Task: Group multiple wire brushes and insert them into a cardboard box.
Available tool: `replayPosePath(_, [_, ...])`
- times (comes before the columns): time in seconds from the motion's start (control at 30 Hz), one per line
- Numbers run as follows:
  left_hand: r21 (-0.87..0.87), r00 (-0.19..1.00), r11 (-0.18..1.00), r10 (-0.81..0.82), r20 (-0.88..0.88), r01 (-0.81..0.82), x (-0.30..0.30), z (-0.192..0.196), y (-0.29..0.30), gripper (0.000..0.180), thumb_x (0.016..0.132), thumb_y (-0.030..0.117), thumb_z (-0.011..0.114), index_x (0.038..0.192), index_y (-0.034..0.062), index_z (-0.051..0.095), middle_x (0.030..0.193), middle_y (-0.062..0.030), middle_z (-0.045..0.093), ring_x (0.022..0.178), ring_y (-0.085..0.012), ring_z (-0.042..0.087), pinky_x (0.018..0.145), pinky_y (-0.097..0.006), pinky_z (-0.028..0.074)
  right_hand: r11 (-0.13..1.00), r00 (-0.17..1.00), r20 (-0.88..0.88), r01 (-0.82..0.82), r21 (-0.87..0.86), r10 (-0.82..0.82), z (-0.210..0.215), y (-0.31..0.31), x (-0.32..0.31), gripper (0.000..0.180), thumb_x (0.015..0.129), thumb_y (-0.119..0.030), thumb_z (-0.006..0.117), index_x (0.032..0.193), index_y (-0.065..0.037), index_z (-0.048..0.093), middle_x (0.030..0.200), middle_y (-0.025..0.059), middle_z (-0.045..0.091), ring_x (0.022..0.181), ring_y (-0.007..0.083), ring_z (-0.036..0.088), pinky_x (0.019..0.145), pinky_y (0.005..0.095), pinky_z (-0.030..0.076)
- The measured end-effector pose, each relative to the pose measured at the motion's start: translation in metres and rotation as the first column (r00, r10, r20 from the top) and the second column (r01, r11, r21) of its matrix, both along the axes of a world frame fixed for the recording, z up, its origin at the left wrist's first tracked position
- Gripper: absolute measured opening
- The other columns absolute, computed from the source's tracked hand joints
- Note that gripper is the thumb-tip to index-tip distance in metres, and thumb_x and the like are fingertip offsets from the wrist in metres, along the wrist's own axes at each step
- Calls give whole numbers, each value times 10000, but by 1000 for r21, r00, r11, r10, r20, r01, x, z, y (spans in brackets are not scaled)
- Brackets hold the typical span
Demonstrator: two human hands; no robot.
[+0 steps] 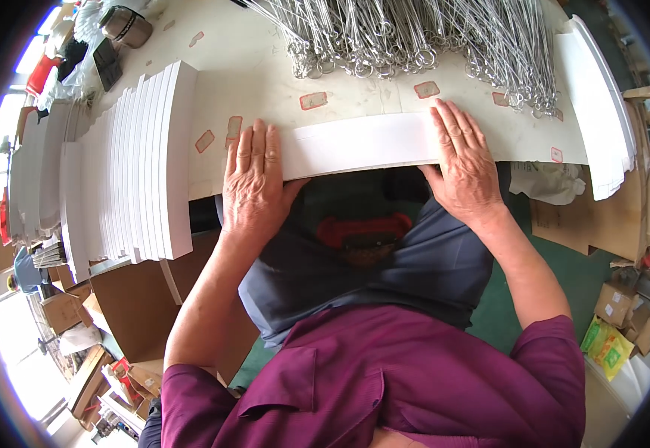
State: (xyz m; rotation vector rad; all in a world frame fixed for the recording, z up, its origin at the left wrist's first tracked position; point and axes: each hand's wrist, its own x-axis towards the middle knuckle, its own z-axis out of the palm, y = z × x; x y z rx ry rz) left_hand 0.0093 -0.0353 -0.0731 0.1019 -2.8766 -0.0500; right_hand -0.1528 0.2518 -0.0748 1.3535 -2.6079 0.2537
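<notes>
Both your hands — left hand [254, 187], right hand [465, 168] — press flat, fingers spread, on the white strip's [362, 142] ends; it runs left-right along the tabletop [265, 67] edge.

Small red-edged labels [313, 100] dot the table beyond both hands; cardboard boxes [627, 313] (one yellow-green packet [607, 345] beside) lie right of the right hand [464, 166].

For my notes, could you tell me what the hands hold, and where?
Both hands, left and right, press flat on a white card strip, one near each end.
</notes>
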Motion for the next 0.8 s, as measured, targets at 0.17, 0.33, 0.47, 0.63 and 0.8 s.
replayPosePath(0.17, [-29,1000,1000,-11,-16,10,1,-5,-1,816,867,339,791,1452,-107,438,1474,-324,483,1396,-482,440,1192,-577,320,999,999,43,11,-43,-9,0,3,2,869,906,-401,732,1542,62,363,1612,192,371,1506,316,346,1265,460,253])
replayPosePath(0.33, [-36,997,997,-63,-49,61,24,5,2,675,818,187,788,1373,-90,521,1396,-305,561,1324,-470,514,1148,-570,379,965,996,44,-70,-251,83,6,20,2,633,860,-199,768,1405,34,545,1459,157,551,1391,324,492,1192,454,376])
replayPosePath(0.47, [91,982,978,-187,-21,188,46,36,31,539,792,158,784,1254,-60,613,1223,-252,665,1164,-433,628,1044,-519,487,948,985,-1,-169,-269,175,12,26,7,497,762,-9,714,1258,-9,674,1307,118,665,1254,300,609,1142,437,440])
replayPosePath(0.63, [522,948,844,-255,193,121,27,63,66,512,803,204,818,1207,-42,622,1079,-235,702,1025,-409,692,894,-463,552,855,904,19,-396,-335,426,27,-8,51,389,815,-69,683,1198,-7,710,1217,126,701,1204,309,631,1101,460,466])
replayPosePath(0.8, [660,941,745,-149,303,-95,19,49,73,526,785,250,848,1171,-15,608,973,-232,709,902,-401,720,774,-444,570,840,932,89,-273,-470,352,36,-21,73,429,795,-119,767,1203,-7,697,1282,137,649,1233,335,592,1075,456,466])
